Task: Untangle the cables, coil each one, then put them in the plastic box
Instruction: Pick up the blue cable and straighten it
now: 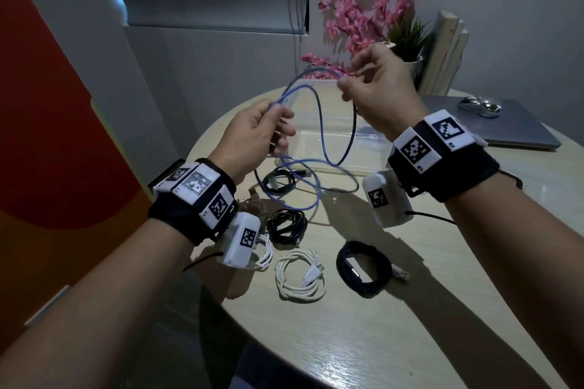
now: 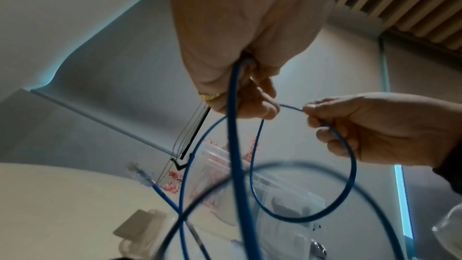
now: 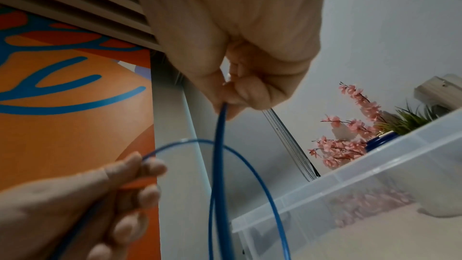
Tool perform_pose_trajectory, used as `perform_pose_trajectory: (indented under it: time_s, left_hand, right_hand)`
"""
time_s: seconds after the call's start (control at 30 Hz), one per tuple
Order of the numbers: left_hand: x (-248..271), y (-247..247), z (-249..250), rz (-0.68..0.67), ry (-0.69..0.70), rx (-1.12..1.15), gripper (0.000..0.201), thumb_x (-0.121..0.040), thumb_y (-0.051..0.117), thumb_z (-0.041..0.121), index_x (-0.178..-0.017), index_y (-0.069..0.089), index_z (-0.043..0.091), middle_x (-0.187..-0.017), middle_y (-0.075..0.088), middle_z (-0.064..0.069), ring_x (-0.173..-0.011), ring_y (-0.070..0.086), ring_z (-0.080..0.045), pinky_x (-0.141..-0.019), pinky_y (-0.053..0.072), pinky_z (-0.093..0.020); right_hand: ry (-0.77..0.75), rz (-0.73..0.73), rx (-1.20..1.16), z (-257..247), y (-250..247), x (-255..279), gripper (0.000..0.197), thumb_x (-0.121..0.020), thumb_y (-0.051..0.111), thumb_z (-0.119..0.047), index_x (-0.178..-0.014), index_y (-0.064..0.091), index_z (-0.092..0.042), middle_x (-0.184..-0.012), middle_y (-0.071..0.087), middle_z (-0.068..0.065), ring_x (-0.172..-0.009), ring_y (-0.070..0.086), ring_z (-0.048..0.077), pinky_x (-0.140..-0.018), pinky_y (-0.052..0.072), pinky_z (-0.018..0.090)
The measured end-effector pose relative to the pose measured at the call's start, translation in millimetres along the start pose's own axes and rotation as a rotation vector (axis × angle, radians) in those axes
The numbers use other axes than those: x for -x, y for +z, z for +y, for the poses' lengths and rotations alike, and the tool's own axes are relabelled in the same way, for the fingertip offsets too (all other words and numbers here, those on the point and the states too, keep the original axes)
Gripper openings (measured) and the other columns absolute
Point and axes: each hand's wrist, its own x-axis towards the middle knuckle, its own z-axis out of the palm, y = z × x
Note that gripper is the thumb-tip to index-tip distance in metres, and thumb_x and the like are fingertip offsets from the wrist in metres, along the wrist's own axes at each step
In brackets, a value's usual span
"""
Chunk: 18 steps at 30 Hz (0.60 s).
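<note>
A long blue cable [image 1: 319, 123] hangs in loops above the round table [image 1: 395, 325]. My left hand [image 1: 265, 126] grips one stretch of it at chest height, fingers curled round it [image 2: 237, 78]. Up and to the right, my right hand [image 1: 363, 79] pinches another stretch [image 3: 225, 104]. A short arc of cable runs between the two hands. The lower loops trail onto the table in front of the clear plastic box [image 1: 335, 142]. In the left wrist view the cable's clear plug [image 2: 140, 173] lies on the table.
Coiled cables lie on the near side of the table: two black coils [image 1: 286, 224], a white coil [image 1: 300, 275], a thick black coil [image 1: 363, 265]. A closed laptop [image 1: 493, 123] with a mouse [image 1: 480, 106] sits far right. Pink flowers [image 1: 373, 16] stand behind the box.
</note>
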Motion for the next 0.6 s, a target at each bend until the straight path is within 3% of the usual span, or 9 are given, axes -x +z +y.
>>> perform_pose_trajectory:
  time_s: [0.13, 0.3, 0.37, 0.47, 0.6]
  left_hand:
    - [-2, -8, 10, 0.114, 0.099, 0.029, 0.027, -0.104, 0.033, 0.024, -0.089, 0.056, 0.021, -0.076, 0.059, 0.0, -0.055, 0.051, -0.009, -0.048, 0.039, -0.019]
    - [-4, -27, 13, 0.212, 0.098, 0.033, 0.028, -0.105, 0.032, 0.024, -0.09, 0.056, 0.022, -0.078, 0.058, 0.002, -0.057, 0.049, -0.009, -0.05, 0.037, -0.018]
    - [-3, -31, 16, 0.206, 0.104, 0.025, 0.029, -0.104, 0.032, 0.022, -0.09, 0.057, 0.022, -0.079, 0.057, 0.003, -0.059, 0.049, -0.009, -0.052, 0.036, -0.018]
    - [-1, -34, 18, 0.166, 0.144, -0.021, 0.03, -0.104, 0.034, 0.021, -0.089, 0.06, 0.024, -0.08, 0.057, 0.003, -0.061, 0.049, -0.009, -0.054, 0.036, -0.018]
    - [2, -39, 20, 0.167, 0.217, 0.029, 0.029, -0.102, 0.035, 0.025, -0.09, 0.061, 0.025, -0.079, 0.058, 0.005, -0.061, 0.05, -0.006, -0.057, 0.035, -0.02]
  right_hand:
    - [0.051, -0.094, 0.145, 6, 2, 4, 0.016, -0.089, 0.06, -0.013, -0.103, 0.056, -0.018, -0.086, 0.068, 0.013, -0.06, 0.054, 0.012, -0.059, 0.044, 0.027]
    - [0.104, -0.103, 0.291, 14, -7, 1, 0.027, -0.084, 0.054, -0.002, -0.099, 0.058, -0.025, -0.087, 0.067, 0.018, -0.064, 0.057, 0.02, -0.054, 0.044, 0.025]
    - [0.135, -0.124, 0.374, 17, -8, 1, 0.033, -0.082, 0.052, -0.001, -0.104, 0.058, -0.026, -0.091, 0.066, 0.016, -0.078, 0.062, 0.025, -0.063, 0.051, 0.029]
    - [0.16, -0.18, 0.499, 17, -7, 4, 0.042, -0.081, 0.049, 0.001, -0.115, 0.057, -0.023, -0.085, 0.055, 0.002, -0.087, 0.061, 0.027, -0.082, 0.053, 0.037]
    - [0.216, -0.279, 0.571, 17, -6, 9, 0.039, -0.085, 0.047, 0.004, -0.119, 0.053, -0.014, -0.088, 0.057, 0.01, -0.069, 0.064, 0.026, -0.063, 0.053, 0.035]
